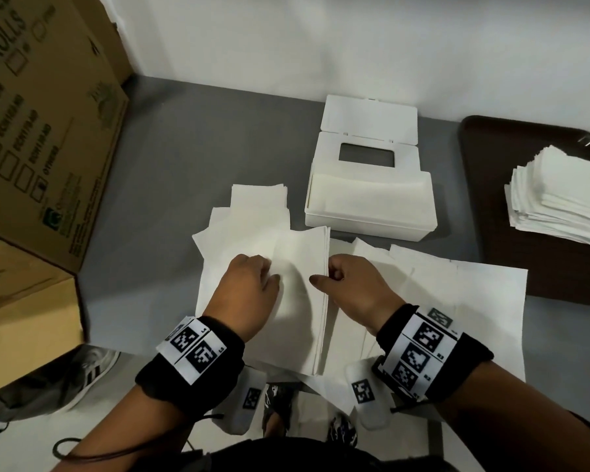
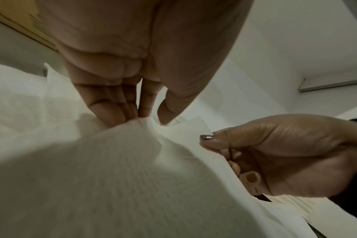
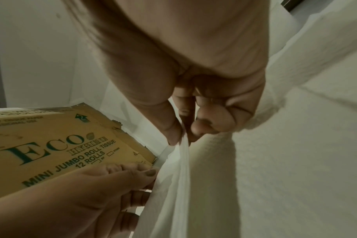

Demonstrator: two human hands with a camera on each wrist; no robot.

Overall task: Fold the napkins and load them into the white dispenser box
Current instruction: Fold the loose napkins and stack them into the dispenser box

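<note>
On the grey table, hands: both work one stack of napkins (image 1: pixel 297 291).
Left hand (image 1: pixel 249 294): fingertips (image 2: pixel 112 116) bent down, pinching a fold of the top sheet.
Right hand (image 1: pixel 351 287): thumb and fingers nip the stack's right edge.
White dispenser box (image 1: pixel 368 202): just beyond, lid open, napkins inside.
Tray (image 1: pixel 491 233): right, bearing folded napkins (image 1: pixel 559 195).
</note>
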